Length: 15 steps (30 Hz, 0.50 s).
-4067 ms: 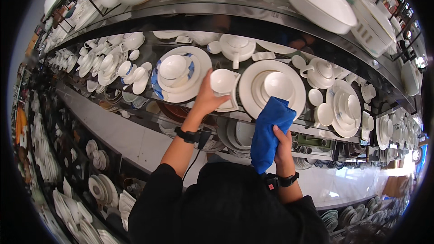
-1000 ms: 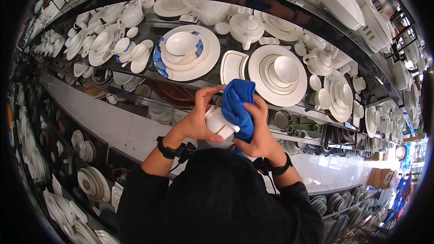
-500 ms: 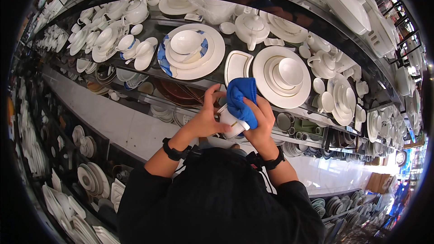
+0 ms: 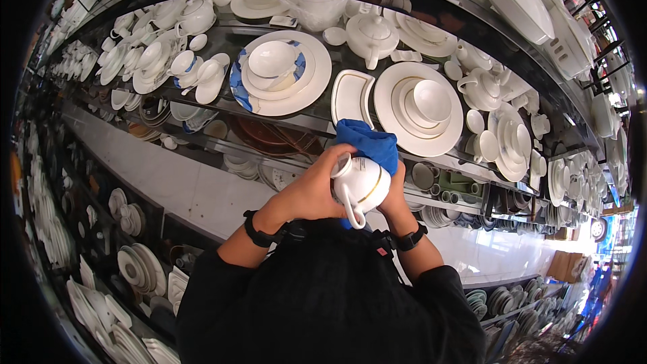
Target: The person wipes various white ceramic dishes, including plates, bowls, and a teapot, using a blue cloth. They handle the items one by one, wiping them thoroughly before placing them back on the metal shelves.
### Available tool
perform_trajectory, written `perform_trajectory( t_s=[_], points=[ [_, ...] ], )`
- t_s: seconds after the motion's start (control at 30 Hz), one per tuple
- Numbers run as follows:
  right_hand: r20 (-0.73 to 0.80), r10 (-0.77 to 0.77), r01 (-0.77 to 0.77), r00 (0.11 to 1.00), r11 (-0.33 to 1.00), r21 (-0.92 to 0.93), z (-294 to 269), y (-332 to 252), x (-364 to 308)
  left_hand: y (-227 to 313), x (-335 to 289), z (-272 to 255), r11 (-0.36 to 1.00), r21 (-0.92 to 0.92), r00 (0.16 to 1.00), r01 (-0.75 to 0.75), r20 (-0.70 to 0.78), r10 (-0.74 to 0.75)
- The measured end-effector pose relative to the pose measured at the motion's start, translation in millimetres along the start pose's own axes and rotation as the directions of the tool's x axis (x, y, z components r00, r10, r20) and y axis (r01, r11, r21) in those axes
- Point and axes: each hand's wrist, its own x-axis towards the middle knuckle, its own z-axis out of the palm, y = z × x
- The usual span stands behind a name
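A white cup (image 4: 362, 185) with a gold band is tilted on its side in front of my chest, its handle pointing down toward me and its foot to the left. My left hand (image 4: 311, 189) is closed around the foot end of the cup. On the other side, my right hand (image 4: 395, 192) holds a blue cloth (image 4: 371, 145) against the cup; most of its fingers are hidden behind the cup and cloth. Just beyond the cloth, a curved white dish (image 4: 352, 96) and a stack of gold-rimmed plates (image 4: 385, 111) with a bowl (image 4: 432, 100) on top sit on the shelf.
Left on the same shelf stands a blue-patterned plate stack (image 4: 317, 81) with a bowl. A teapot (image 4: 372, 35) stands farther back. Lower shelves hold brown trays (image 4: 259, 136) and green dishes (image 4: 465, 187). More plates (image 4: 141, 266) fill racks behind me at left.
The cup has turned so that its handle now points toward me and more of its side shows. My left hand has closed around its foot, and the cloth has shifted to its far side.
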Motion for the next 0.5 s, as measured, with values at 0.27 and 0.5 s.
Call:
perform_trajectory(
  t_s=[0.27, 0.5],
  points=[
    [-0.036, -0.573, 0.415, 0.819, 0.634, -0.653, 4.7, -34.4, 4.9, -18.8, -7.7, -18.6, 0.746, -0.594, 0.926, 0.302, 0.368, -0.082],
    [0.076, -0.657, 0.504, 0.75, 0.493, -0.71, 9.0, -42.1, 6.5, 0.3, 9.5, 22.1, 0.991, -0.045, 0.972, 0.126, -0.195, -0.132]
  ],
)
